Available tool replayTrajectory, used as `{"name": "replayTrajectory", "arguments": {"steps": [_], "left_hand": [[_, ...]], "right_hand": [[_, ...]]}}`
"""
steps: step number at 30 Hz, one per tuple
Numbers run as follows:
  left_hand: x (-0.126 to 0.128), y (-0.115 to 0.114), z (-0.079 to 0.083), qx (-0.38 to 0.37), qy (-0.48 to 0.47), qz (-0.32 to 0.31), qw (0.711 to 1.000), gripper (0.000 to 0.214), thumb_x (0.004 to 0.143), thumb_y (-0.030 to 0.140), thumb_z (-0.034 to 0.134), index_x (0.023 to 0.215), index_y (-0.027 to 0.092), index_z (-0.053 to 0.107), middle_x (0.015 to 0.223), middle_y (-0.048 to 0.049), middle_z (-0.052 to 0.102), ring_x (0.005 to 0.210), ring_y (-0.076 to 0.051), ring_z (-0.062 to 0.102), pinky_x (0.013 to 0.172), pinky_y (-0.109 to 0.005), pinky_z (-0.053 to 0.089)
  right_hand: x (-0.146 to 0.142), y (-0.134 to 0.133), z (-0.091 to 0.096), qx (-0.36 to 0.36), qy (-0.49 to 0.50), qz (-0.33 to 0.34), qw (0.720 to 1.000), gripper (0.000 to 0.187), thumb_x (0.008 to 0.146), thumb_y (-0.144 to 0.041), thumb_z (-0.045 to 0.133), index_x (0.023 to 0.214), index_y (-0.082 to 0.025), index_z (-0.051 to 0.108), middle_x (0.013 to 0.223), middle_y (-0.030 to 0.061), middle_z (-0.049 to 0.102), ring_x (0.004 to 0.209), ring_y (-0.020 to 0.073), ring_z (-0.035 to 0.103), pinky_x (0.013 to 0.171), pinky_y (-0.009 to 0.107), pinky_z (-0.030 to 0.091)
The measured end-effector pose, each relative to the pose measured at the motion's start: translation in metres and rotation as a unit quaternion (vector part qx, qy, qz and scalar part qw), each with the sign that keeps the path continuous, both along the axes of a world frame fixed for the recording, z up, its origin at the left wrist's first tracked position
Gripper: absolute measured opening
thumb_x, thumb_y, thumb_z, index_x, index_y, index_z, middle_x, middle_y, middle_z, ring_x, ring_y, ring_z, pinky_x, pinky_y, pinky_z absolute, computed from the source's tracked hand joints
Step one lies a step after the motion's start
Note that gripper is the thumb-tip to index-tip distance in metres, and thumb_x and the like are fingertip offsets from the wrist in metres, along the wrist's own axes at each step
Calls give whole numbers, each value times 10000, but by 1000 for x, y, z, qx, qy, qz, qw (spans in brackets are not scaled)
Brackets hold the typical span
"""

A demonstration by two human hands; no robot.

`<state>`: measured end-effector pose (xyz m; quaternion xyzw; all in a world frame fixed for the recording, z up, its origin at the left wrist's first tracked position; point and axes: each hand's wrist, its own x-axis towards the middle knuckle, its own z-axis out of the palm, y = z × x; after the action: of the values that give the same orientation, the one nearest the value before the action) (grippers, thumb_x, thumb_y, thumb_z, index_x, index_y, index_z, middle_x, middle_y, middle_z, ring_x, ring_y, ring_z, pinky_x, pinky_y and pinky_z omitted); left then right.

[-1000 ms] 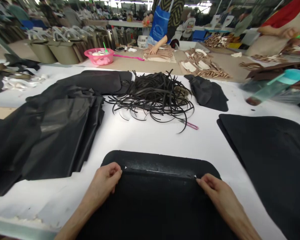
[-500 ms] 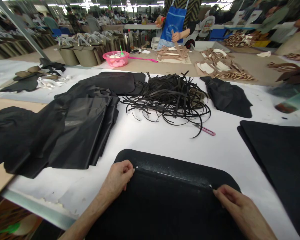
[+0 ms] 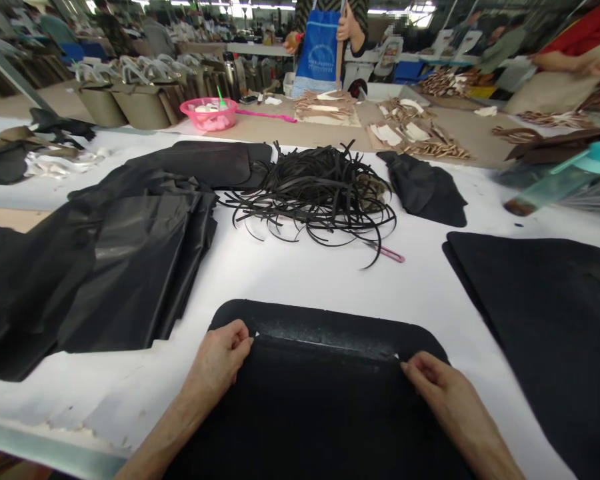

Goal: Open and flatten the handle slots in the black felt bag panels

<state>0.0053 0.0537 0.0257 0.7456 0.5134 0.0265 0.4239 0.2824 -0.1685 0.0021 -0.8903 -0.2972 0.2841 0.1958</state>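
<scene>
A black felt-like panel (image 3: 325, 407) with rounded far corners lies on the white table (image 3: 300, 280) right in front of me. Its far edge is a shiny strip (image 3: 325, 328) beyond a fold line. My left hand (image 3: 219, 360) is closed, pinching the fold at its left end. My right hand (image 3: 433, 387) is closed too, pinching the fold at its right end. Both forearms rest along the panel's sides.
Folded black sheets (image 3: 125, 267) lie to the left, a tangle of black strips (image 3: 320, 193) and a pink tool (image 3: 393, 253) beyond, more black panels (image 3: 545, 320) to the right. A pink bowl (image 3: 209, 113) and a person in a blue apron (image 3: 320, 47) are across the table.
My hands keep their pinch on the fold. The view swung left and then back right; the person in the apron lifted a hand from the far table.
</scene>
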Motion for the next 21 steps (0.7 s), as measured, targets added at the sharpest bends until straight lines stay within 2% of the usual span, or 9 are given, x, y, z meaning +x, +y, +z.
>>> {"name": "replayTrajectory", "arguments": {"steps": [3, 6, 10, 13, 15, 16, 18, 20, 21], "left_hand": [[0, -3, 6, 119, 112, -57, 985, 143, 821, 305, 405, 701, 227, 408, 525, 49, 483, 529, -161, 503, 519, -265, 271], [2, -10, 11, 171, 172, -89, 966, 112, 872, 288, 326, 829, 237, 416, 629, 28, 546, 611, -191, 550, 546, -285, 286], [4, -17, 8, 215, 121, -108, 963, 188, 895, 230, 262, 915, 239, 449, 871, -3, 593, 788, -185, 590, 619, -291, 380], [-2, -17, -1, 262, 59, -112, 957, 237, 908, 243, 259, 985, 233, 483, 970, -21, 580, 825, -168, 594, 670, -290, 450], [-5, -19, -7, 349, 17, -127, 928, 256, 900, 226, 291, 1058, 213, 492, 1035, -47, 579, 884, -182, 590, 732, -307, 479], [-5, -21, -9, 400, -2, -149, 904, 274, 887, 195, 309, 1086, 203, 497, 1062, -58, 582, 927, -195, 581, 779, -321, 482], [0, -31, -12, 475, -32, -233, 848, 339, 848, 106, 323, 1110, 186, 523, 1093, -64, 600, 991, -213, 561, 864, -342, 466], [10, -43, -13, 495, -32, -328, 804, 426, 802, 27, 311, 1128, 170, 546, 1109, -62, 621, 1001, -212, 562, 890, -339, 459], [17, -49, -13, 488, -13, -361, 795, 460, 785, 4, 308, 1144, 164, 548, 1118, -65, 625, 998, -210, 566, 883, -335, 464]], "right_hand": [[-6, 3, 4, -13, -25, -7, 1000, 310, 815, -482, 385, 632, -233, 362, 509, -55, 390, 505, 135, 404, 500, 261, 286], [-13, 7, 11, -37, -71, -21, 997, 279, 825, -454, 385, 656, -238, 336, 517, -55, 419, 518, 143, 436, 504, 264, 286], [-21, 10, 18, -64, -156, -27, 985, 226, 841, -401, 413, 696, -241, 343, 519, -51, 466, 522, 156, 467, 519, 277, 286], [-25, 5, 22, -50, -203, -6, 978, 205, 882, -371, 387, 724, -239, 397, 576, -33, 516, 547, 163, 507, 527, 282, 307], [-30, 0, 24, -20, -243, 32, 969, 207, 911, -338, 356, 787, -232, 483, 691, -8, 564, 581, 161, 542, 533, 280, 336], [-34, -1, 25, -7, -263, 65, 963, 200, 919, -300, 350, 855, -229, 526, 763, 4, 579, 594, 156, 559, 531, 276, 350], [-47, 1, 28, 3, -294, 156, 943, 249, 896, -167, 360, 1042, -230, 552, 895, 17, 591, 580, 135, 578, 505, 263, 367], [-62, 8, 28, -10, -315, 249, 916, 449, 821, -29, 385, 1199, -241, 504, 963, 20, 595, 549, 114, 587, 477, 248, 376], [-70, 13, 28, -21, -325, 283, 902, 542, 780, 17, 398, 1249, -242, 475, 979, 24, 600, 541, 109, 592, 470, 242, 381]]}}
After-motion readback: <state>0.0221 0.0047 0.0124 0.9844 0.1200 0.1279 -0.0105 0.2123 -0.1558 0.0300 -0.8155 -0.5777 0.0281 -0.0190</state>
